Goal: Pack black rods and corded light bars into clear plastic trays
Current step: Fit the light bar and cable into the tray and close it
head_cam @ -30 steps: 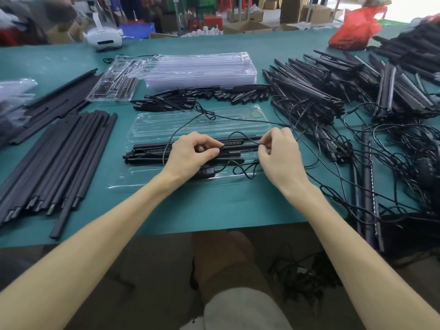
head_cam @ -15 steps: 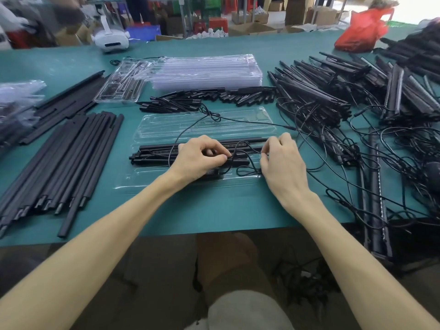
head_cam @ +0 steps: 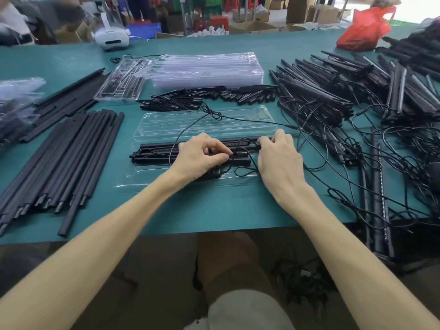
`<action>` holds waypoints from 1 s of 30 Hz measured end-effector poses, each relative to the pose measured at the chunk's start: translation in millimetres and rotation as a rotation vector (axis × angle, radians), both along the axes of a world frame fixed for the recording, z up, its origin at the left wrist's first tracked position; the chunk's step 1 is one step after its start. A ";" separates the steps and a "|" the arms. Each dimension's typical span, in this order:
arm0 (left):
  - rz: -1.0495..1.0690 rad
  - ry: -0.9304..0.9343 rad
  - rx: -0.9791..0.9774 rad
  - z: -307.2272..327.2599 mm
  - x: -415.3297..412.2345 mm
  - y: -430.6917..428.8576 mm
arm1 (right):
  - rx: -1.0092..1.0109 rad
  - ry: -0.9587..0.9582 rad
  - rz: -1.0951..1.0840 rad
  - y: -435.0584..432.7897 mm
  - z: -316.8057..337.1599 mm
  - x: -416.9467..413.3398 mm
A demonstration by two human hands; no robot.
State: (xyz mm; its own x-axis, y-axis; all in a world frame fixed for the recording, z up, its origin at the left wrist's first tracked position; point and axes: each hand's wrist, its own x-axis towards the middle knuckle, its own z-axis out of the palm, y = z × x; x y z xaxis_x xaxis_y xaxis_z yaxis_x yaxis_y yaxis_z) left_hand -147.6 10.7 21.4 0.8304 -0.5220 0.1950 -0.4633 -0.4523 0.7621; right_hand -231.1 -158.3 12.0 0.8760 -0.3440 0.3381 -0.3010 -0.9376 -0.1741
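My left hand (head_cam: 200,156) lies on the middle of the light bars (head_cam: 162,151), fingers curled, thumb and forefinger pinching the thin black cord (head_cam: 212,114). My right hand (head_cam: 279,163) is clenched over the bars' right end. The bars lie lengthwise across the hinge of an open clear tray (head_cam: 147,179) on the green table (head_cam: 214,210), with a loop of cord and a small black block in the near half. Long black rods (head_cam: 71,158) lie in a row to the left, well apart from the tray. Beyond the tray lies a line of short black pieces (head_cam: 190,101), then a stack of empty trays (head_cam: 207,67) with one packed tray (head_cam: 121,82) beside it. A tangled heap of corded bars (head_cam: 333,91) fills the right side. At the far edge are a white headset (head_cam: 112,39) and a red bag (head_cam: 364,29). Cartons behind are too blurred to read.
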 end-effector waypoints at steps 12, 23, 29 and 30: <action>0.006 -0.050 0.008 -6.2 4.2 -1.0 | 0.043 0.034 0.123 1.8 5.1 3.1; 0.001 -0.031 0.084 -4.5 4.6 -5.2 | -0.070 -0.070 -0.016 3.0 -9.4 2.7; 0.019 -0.087 0.072 -8.9 5.5 -7.2 | -0.078 -0.065 0.002 1.0 -9.5 0.5; 0.020 -0.096 0.075 -9.9 5.5 -7.6 | -0.089 -0.063 0.004 0.2 -9.8 -0.8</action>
